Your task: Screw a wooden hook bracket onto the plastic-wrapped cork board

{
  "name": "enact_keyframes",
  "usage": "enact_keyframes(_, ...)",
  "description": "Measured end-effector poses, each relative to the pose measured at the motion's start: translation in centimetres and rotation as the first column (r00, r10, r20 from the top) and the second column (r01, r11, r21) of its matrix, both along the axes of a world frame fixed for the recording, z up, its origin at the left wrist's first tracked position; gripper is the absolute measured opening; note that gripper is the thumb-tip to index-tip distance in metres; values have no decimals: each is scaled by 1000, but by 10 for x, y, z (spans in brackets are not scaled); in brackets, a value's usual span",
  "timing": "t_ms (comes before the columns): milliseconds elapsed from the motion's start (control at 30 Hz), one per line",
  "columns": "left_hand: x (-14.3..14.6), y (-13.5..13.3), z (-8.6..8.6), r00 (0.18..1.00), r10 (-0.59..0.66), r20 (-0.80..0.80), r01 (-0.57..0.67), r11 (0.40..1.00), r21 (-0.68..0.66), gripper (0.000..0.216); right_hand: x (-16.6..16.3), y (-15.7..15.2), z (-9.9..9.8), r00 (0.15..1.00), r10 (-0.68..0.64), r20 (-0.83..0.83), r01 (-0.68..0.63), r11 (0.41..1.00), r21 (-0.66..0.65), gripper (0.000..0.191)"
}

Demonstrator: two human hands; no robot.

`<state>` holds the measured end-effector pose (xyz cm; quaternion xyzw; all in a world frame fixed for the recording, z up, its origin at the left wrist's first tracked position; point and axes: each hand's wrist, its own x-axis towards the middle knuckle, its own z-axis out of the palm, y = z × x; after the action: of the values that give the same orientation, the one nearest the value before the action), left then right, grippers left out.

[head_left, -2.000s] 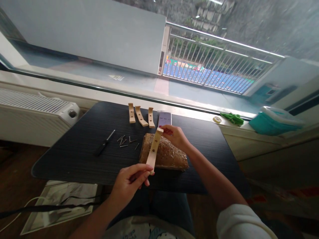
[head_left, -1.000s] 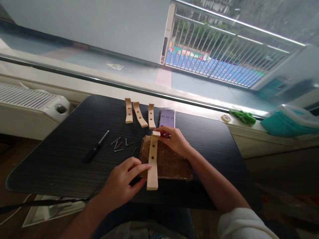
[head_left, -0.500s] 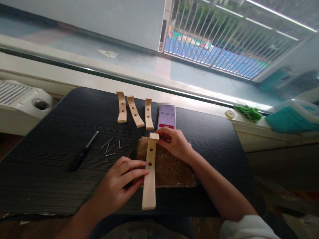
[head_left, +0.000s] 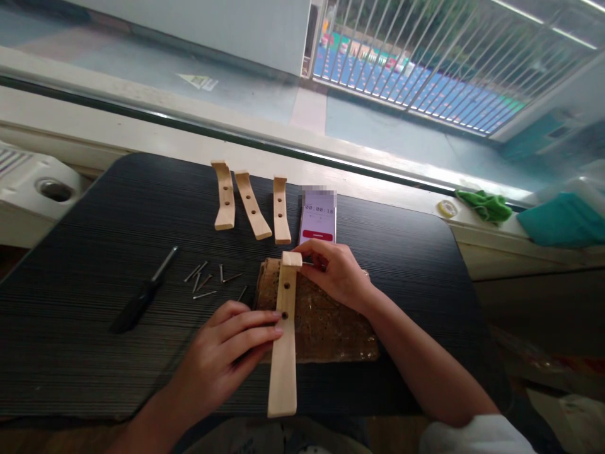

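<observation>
A pale wooden strip [head_left: 285, 340] lies with its long axis running from the near edge of the table [head_left: 85, 252] toward the far edge, resting over the left part of a rough brown slab [head_left: 331, 325] and reaching past it almost to the table's near edge. The left hand [head_left: 220, 359] comes at the strip from the left at mid-length, fingers stretched out and close together, their tips against its left side by the nearer of two holes; whether the thumb closes on it from below cannot be told. The right hand [head_left: 338, 274] is at the far, upturned end, from the right, its fingertips pinching that end. Both hands touch the strip, the left nearer its middle. To the left of the slab lie loose nails [head_left: 208, 282] and, further left, a dark-handled screwdriver [head_left: 142, 297]. Toward the far edge three more wooden strips [head_left: 251, 205] lie side by side, with a phone [head_left: 319, 221] just right of them
</observation>
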<state>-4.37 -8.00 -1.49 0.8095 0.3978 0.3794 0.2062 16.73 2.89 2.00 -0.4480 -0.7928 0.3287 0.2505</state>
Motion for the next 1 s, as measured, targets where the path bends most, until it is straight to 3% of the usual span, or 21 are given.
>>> enact_keyframes(1000,1,0,1,1000,18,24,-18,1000,0,23,0,-1,6,998,8,62,-8,1000,-3,16)
